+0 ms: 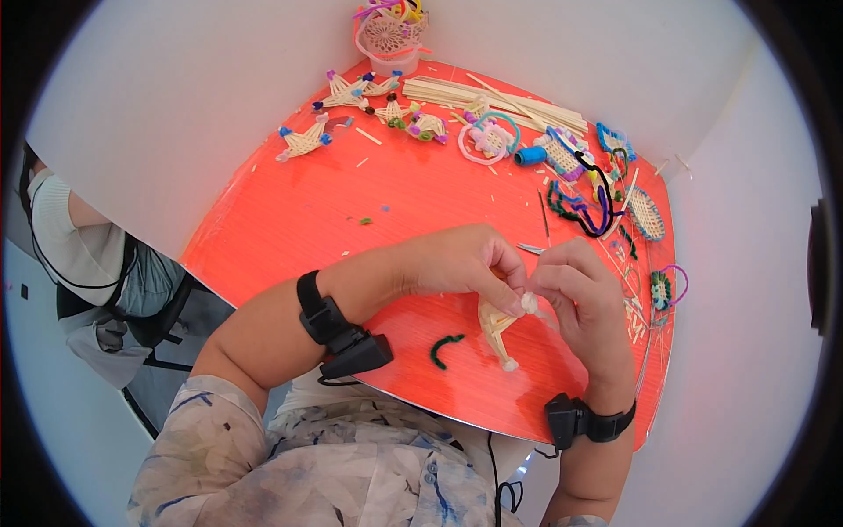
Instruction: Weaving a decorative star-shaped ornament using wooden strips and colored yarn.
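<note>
My left hand point(479, 263) pinches a small woven piece of pale flat strips point(494, 329) between thumb and fingers, just above the table's near part. White fuzzy tufts cap its ends; one tuft point(508, 364) points down toward me. At the upper right end, another white tuft of pipe cleaner point(529, 303) sits between both hands. The fingers of my right hand point(580, 290) are closed at this tuft, their tips meeting those of the left; the exact grip is partly hidden. A short dark green pipe cleaner point(445, 349) lies curved on the table, left of the woven piece.
Scissors point(530, 249) lie just beyond my hands on the red table point(290, 211). Along the back are several woven pieces with coloured tips point(306, 139), a bundle of pale strips point(492, 104) and a pink basket point(392, 57). Pipe cleaners point(597, 202) and scraps crowd the right; white walls enclose the back.
</note>
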The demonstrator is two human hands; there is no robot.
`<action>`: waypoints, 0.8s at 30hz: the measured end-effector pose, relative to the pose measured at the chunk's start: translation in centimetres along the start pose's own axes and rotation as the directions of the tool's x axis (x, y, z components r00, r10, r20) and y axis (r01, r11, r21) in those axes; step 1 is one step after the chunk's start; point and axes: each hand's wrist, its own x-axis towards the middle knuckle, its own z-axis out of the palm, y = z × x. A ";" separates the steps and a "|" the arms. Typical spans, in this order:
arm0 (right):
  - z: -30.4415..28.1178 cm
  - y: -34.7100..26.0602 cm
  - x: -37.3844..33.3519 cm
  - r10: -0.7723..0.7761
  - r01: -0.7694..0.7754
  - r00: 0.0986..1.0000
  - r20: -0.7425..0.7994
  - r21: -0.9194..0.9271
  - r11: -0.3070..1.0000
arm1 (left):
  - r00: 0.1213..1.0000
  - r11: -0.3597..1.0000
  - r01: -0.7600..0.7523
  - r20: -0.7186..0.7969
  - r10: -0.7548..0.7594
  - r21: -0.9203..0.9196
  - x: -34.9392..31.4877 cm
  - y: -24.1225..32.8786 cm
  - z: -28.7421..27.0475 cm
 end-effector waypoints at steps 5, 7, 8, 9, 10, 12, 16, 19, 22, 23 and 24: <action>-0.6 -0.4 0.4 -0.178 0.170 0.984 -0.023 -0.196 0.966 | 0.986 0.999 0.023 -0.167 -0.029 -0.039 0.2 -0.2 0.3; -0.6 -0.4 0.4 -0.234 0.214 0.971 -0.046 -0.266 0.940 | 0.977 0.994 -0.036 -0.213 0.013 -0.107 0.3 -0.3 0.1; -0.6 -0.4 0.4 -0.197 0.172 0.977 -0.079 -0.245 0.954 | 0.964 0.981 -0.097 -0.260 0.050 -0.170 0.3 -0.4 0.1; -0.6 -0.5 0.3 -0.155 0.127 0.982 -0.111 -0.226 0.966 | 0.965 0.980 -0.098 -0.258 0.052 -0.170 0.4 -0.4 0.1; -0.5 -0.4 0.3 -0.155 0.127 0.982 -0.111 -0.229 0.965 | 0.951 0.974 -0.133 -0.299 0.074 -0.184 0.4 -0.4 0.2; -0.2 -0.1 0.2 -0.010 -0.002 0.981 -0.195 -0.059 0.998 | 0.935 0.966 -0.171 -0.340 0.098 -0.194 0.6 -0.6 0.2; 0.0 0.5 0.0 0.078 -0.073 0.971 -0.226 0.033 0.997 | 0.914 0.925 -0.293 -0.356 0.197 -0.242 0.7 -1.1 0.1; 0.2 0.5 0.0 0.130 -0.124 0.957 -0.258 0.036 0.992 | 0.914 0.924 -0.307 -0.343 0.219 -0.229 0.6 -1.0 0.1; 0.3 0.3 -0.2 0.414 -0.357 0.877 -0.244 0.245 0.901 | 0.941 0.955 -0.245 -0.280 0.192 -0.167 0.5 -0.6 0.2; 0.4 0.9 -0.3 0.458 -0.390 0.870 -0.184 0.312 0.866 | 0.958 0.970 -0.203 -0.232 0.169 -0.131 0.4 -0.5 0.2; 0.4 1.2 -0.4 0.496 -0.424 0.860 -0.119 0.376 0.824 | 0.958 0.970 -0.203 -0.232 0.169 -0.132 0.4 -0.4 0.2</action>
